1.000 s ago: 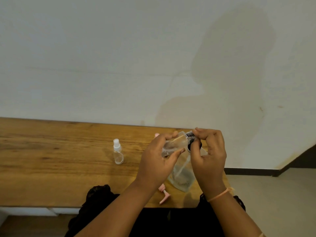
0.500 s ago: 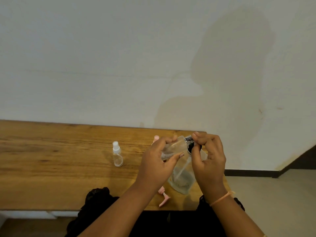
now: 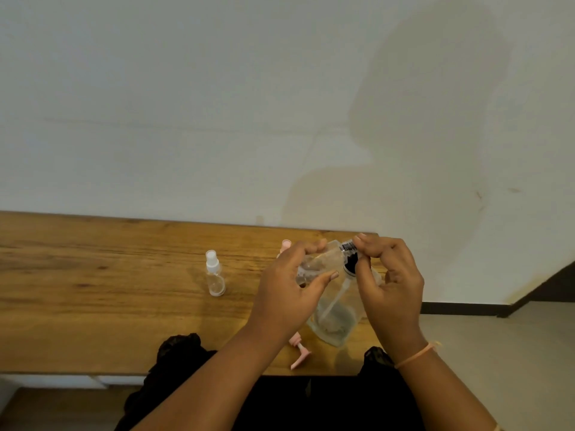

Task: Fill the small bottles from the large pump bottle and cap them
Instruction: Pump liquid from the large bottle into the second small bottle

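Right grip: the right hand [image 3: 389, 284] is pinching the black cap [image 3: 350, 259] between thumb and fingertips, at the bottle's neck.
Left grip: the left hand [image 3: 289, 293] is curling round the small clear bottle [image 3: 320, 262], which is lying tilted in the air, neck toward the right hand.
Handling: the bottle is probably light, thin-walled and slick. Holding the body mid-way and turning only the cap looks safest, since a hard squeeze could spill the contents.
Below the grip: the large clear bottle [image 3: 336, 318] is sitting on the wooden table [image 3: 93, 290], with a pink pump head [image 3: 300, 357] lying beside it.
Left of the grip: a capped spray bottle [image 3: 214, 275] is standing well apart.
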Available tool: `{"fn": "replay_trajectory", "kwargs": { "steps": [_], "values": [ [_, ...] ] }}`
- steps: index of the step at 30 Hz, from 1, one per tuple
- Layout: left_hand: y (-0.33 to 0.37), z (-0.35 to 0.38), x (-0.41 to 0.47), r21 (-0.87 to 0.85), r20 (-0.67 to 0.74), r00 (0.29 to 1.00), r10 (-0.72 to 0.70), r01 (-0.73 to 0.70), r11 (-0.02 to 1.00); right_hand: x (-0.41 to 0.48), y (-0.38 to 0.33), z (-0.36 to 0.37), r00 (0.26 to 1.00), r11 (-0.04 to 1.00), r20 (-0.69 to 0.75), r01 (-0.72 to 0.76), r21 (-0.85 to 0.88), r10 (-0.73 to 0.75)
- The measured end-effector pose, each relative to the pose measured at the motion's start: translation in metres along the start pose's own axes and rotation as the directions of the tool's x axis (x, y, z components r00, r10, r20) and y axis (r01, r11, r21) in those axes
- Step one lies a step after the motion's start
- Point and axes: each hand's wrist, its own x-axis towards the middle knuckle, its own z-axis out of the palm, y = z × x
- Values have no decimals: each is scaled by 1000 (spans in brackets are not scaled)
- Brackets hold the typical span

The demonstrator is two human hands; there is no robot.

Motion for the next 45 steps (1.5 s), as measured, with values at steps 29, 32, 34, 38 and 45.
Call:
{"fn": "replay_trajectory", "kwargs": {
  "steps": [29, 32, 34, 38, 45],
  "values": [
    [5, 1, -2, -70, -28, 1000, 12, -14, 997, 1, -8, -2, 1000, 999, -3, -5, 38, 5],
    [5, -1, -1, -62, -38, 999, 28, -31, 998, 3, -10, -2, 1000, 1000, -11, -18, 21, 18],
    [5, -1, 1, -59, -36, 999, 29, -31, 998, 3, -9, -2, 1000, 1000, -7, -20, 6, 20],
    [2, 1, 2, -47, 10, 1000, -6, 7, 999, -2, -1, -2, 1000, 1000, 7, -9, 13, 9],
    [4, 0, 1, -35, 2, 1000, -14, 14, 999, -2, -5, -3, 999, 998, 6, -47, 44, 47]
  ]
}}
